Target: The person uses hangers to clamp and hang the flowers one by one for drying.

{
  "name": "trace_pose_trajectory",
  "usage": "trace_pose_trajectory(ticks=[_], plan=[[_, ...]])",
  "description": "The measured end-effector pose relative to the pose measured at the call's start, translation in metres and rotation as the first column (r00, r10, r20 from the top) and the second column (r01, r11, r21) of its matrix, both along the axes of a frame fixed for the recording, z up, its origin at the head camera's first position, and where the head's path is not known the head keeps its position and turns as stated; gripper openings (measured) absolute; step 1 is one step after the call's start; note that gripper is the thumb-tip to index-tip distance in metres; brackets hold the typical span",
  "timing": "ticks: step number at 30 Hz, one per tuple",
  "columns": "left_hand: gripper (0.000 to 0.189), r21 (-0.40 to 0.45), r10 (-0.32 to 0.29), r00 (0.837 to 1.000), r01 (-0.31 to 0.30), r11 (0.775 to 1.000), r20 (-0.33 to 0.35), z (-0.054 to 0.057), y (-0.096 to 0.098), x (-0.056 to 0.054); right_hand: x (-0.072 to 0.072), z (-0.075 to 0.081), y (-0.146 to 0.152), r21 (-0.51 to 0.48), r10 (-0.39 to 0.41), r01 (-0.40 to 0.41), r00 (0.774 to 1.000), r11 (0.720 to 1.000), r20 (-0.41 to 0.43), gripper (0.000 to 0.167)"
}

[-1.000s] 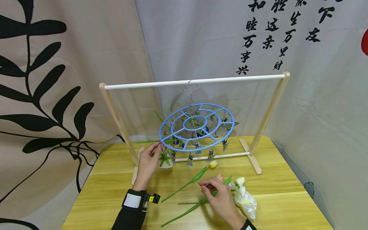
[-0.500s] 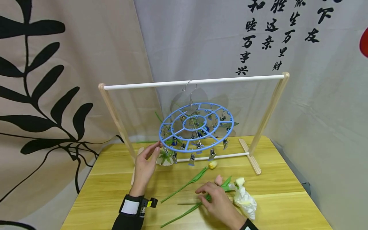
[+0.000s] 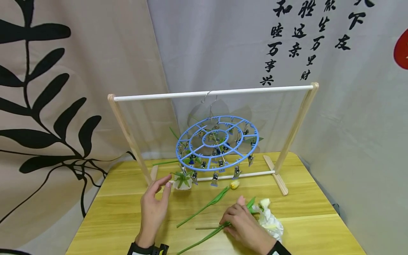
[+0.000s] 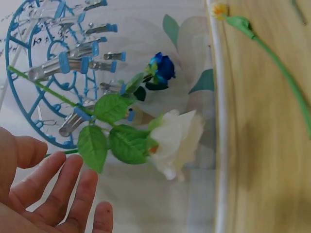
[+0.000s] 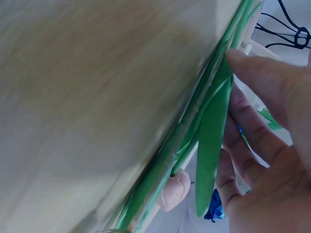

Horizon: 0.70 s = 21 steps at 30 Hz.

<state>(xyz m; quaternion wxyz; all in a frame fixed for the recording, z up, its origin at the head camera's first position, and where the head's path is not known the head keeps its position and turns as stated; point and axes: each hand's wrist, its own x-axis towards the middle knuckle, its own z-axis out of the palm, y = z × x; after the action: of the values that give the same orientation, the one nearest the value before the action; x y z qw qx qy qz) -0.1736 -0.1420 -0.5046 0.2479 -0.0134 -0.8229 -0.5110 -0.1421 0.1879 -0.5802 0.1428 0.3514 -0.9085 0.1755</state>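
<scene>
From a clip on the round blue hanger (image 3: 208, 168) hangs a white rose (image 4: 175, 143) with green leaves, its bloom pointing down. My left hand (image 3: 154, 207) is just left of that rose, fingers loosely spread and holding nothing. In the left wrist view, the fingertips (image 4: 89, 180) are near the rose's leaves. Low over the table, my right hand (image 3: 243, 226) pinches the green stem of a pink tulip (image 3: 241, 200) between thumb and fingers. The right wrist view shows the tulip's long leaf (image 5: 213, 145) between thumb and fingers, with the pink bloom (image 5: 175, 190) beyond.
A yellow tulip (image 3: 234, 184) lies mid-table, and a white flower with crumpled white wrapping (image 3: 271, 223) lies right of my right hand. A wooden stand with a white bar (image 3: 261, 90) carries the hanger. A blue rose (image 4: 164, 68) hangs among several metal clips.
My left hand has drawn down and back from the hanger's rim, leaving the white rose hanging. My right hand has lowered onto the pink tulip's stem and closed its fingers there.
</scene>
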Motion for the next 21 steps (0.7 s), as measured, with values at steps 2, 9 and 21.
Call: trace_pose_trajectory(ticks=[2,9,21], plan=[[0.026,0.001,0.009,1.000,-0.009,1.000,0.015,-0.005,0.000,0.005,0.000,-0.002,0.000,0.005,0.012,-0.012,1.000,1.000,-0.012,0.026],[0.022,0.011,-0.011,1.000,0.011,1.000,0.021,-0.025,0.005,0.014,-0.003,-0.006,0.000,0.013,0.041,-0.040,0.994,0.999,-0.097,0.027],[0.016,-0.135,-0.208,0.947,0.245,0.960,0.243,-0.038,0.024,0.028,-0.006,-0.002,0.001,0.038,0.039,-0.032,0.980,0.999,-0.195,0.027]])
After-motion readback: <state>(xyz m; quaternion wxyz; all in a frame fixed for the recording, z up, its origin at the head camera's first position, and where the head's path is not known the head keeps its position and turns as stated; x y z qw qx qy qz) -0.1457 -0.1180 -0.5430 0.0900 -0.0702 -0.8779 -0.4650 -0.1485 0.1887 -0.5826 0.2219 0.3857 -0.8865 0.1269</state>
